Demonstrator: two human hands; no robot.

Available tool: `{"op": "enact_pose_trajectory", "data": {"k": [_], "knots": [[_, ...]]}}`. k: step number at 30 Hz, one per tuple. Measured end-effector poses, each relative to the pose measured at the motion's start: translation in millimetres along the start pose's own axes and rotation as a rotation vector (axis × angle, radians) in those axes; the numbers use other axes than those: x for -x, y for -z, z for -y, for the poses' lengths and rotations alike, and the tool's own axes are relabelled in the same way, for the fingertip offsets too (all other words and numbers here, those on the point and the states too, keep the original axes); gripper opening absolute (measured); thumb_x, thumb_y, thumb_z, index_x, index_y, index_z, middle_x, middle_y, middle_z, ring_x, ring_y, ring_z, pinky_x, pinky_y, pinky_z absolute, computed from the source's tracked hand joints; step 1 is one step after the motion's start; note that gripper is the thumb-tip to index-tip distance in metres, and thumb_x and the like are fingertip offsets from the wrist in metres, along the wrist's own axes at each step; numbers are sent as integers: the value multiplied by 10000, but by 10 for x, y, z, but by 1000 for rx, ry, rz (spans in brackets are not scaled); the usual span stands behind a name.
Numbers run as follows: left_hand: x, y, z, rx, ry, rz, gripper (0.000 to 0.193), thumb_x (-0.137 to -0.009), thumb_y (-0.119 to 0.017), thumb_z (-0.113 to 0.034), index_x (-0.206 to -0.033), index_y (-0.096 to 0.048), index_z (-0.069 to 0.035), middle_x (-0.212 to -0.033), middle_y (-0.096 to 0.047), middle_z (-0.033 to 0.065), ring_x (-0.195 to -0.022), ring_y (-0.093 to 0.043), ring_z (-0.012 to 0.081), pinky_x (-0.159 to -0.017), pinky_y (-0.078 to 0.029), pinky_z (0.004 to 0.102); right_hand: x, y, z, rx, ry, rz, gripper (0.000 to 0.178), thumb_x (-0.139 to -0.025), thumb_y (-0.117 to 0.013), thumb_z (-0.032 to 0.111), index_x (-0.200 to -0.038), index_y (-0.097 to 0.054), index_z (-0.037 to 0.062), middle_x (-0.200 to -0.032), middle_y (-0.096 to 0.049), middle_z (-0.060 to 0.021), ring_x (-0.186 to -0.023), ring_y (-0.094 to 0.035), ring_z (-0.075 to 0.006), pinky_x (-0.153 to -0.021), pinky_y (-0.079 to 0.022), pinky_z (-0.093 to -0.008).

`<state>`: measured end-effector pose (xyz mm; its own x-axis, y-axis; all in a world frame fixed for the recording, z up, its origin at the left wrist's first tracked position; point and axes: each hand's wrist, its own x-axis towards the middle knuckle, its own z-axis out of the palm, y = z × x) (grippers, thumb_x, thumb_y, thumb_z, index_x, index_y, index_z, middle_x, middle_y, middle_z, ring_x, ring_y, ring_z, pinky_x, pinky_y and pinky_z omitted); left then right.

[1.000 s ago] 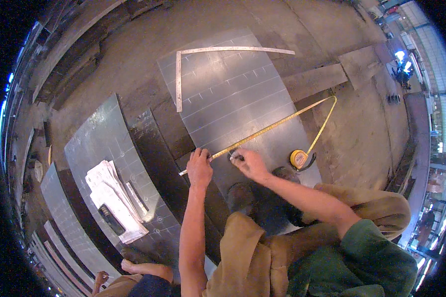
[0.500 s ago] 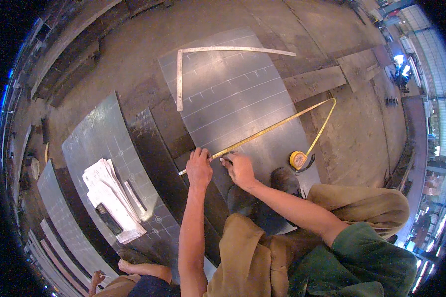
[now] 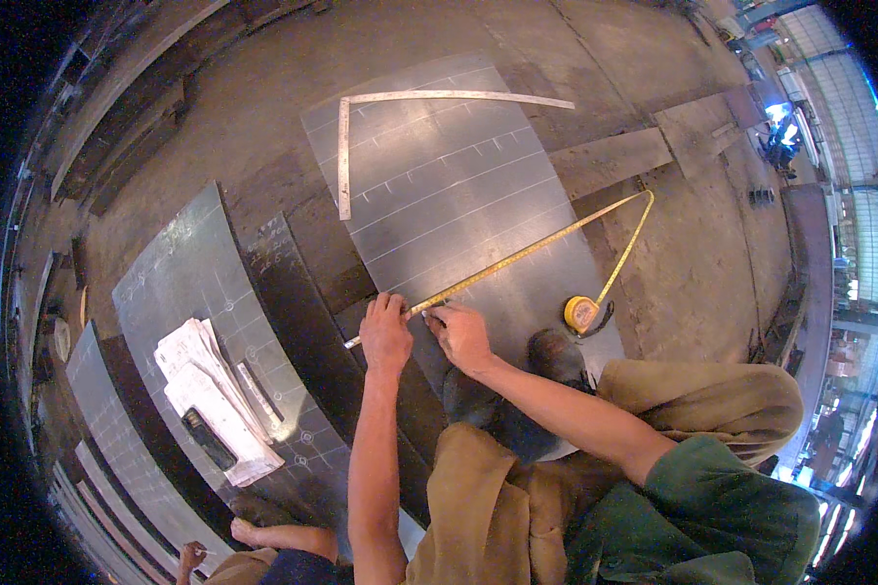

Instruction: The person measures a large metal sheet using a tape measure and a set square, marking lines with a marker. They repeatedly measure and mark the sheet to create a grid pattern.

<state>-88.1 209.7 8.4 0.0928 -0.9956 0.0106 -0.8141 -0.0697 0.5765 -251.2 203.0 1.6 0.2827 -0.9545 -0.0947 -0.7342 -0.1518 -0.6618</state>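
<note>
A dark steel plate (image 3: 458, 195) with white marked lines lies in front of me. My left hand (image 3: 387, 333) is closed on the pulled-out blade of a yellow tape measure (image 3: 582, 312) at the plate's left edge. The blade crosses the plate, bends beyond its right edge and returns to the case. My right hand (image 3: 461, 336) is pinched just beside the blade, close to the left hand. Something small and pale shows at its fingertips; its kind is unclear. A steel carpenter's square (image 3: 344, 156) rests on the plate's far part.
Another marked plate (image 3: 190, 263) to the left bears papers (image 3: 205, 375), a dark phone-like object (image 3: 209, 438) and a short metal strip (image 3: 260, 392). Another person's arm (image 3: 288, 536) shows at lower left. My shoe (image 3: 556, 358) is on the near plate.
My right hand has shifted slightly left along the tape, nearer my left hand. The left hand keeps its hold on the blade. The whole view has drifted a little.
</note>
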Motion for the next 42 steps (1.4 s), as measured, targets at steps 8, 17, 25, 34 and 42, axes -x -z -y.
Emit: {"op": "enact_pose_trajectory", "data": {"k": [8, 17, 25, 34, 42], "knots": [[7, -17, -2, 2, 13, -11, 130, -841, -654, -62, -954, -595, -83, -981, -587, 94, -974, -601, 336, -758, -494, 490, 17, 106, 68, -40, -96, 82, 234, -858, -680, 164, -1064, -705, 54, -991, -671, -206, -945, -641, -428, -837, -524, -526], [6, -29, 37, 4, -1, 18, 145, -834, -653, -71, -963, -588, -82, -976, -577, 95, -962, -593, 349, -750, -489, 495, -16, 96, 45, -80, -42, 61, 189, -862, -670, 132, -1025, -688, 40, -974, -666, -209, -923, -639, -438, -811, -522, -530], [12, -25, 56, -8, 28, 65, 171, -832, -665, -64, -986, -590, -80, -997, -581, 95, -985, -595, 347, -759, -494, 495, -67, 81, 145, -124, -1, 18, 139, -858, -646, 105, -958, -658, 9, -917, -657, -231, -911, -630, -460, -804, -509, -543], [-10, -3, 12, -6, 34, 89, 173, -833, -671, -64, -991, -605, -87, -1003, -584, 92, -988, -597, 340, -767, -499, 492, -54, 52, 76, -128, 5, 19, 171, -853, -652, 109, -993, -670, 13, -959, -674, -232, -935, -642, -451, -821, -521, -534], [-8, -10, 19, 8, 15, 43, 160, -827, -670, -59, -965, -592, -82, -980, -578, 96, -971, -599, 341, -755, -501, 489, -61, 20, 71, -67, 30, -3, 145, -844, -691, 77, -976, -692, 18, -903, -675, -202, -878, -649, -417, -757, -515, -491]]}}
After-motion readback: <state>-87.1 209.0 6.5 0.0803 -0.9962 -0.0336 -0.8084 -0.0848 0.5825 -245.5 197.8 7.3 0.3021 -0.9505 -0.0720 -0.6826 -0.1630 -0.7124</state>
